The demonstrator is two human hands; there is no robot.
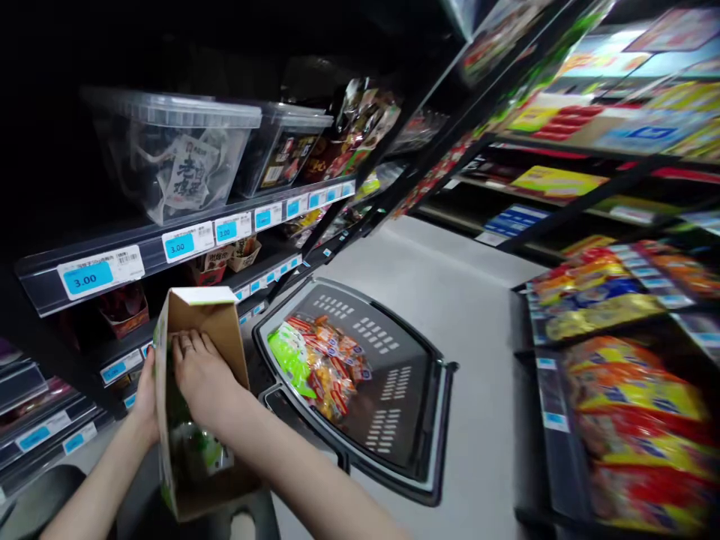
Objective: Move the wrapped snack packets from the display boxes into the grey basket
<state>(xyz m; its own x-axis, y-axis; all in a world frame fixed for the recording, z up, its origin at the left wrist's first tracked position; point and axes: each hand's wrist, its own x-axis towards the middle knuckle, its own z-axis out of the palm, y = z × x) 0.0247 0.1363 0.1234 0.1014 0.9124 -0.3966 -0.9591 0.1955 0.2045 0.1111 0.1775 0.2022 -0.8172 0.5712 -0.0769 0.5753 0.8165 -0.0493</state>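
An open cardboard box (232, 334), tilted with its mouth facing me, is held up in front of the shelf. My left hand (147, 397) grips its left side from outside; the fingers are partly hidden behind the wall. My right hand (205, 375) reaches into the box, its fingers stretched out and lying against the inner left wall. Below that hand, clear and green packets (208, 448) lie in the bottom of the box. To the right stands a dark shopping basket (413, 375) with slotted walls, holding red-and-orange snack packs (337, 360) and a bright green bag (291, 356).
At left, a shelf edge with price tags (188, 241) carries a clear plastic tub (185, 161) and a second tub (286, 150). Grey floor (472, 300) runs beyond the basket. A low rack with bagged snacks (641, 427) stands at right, blurred shelves behind it.
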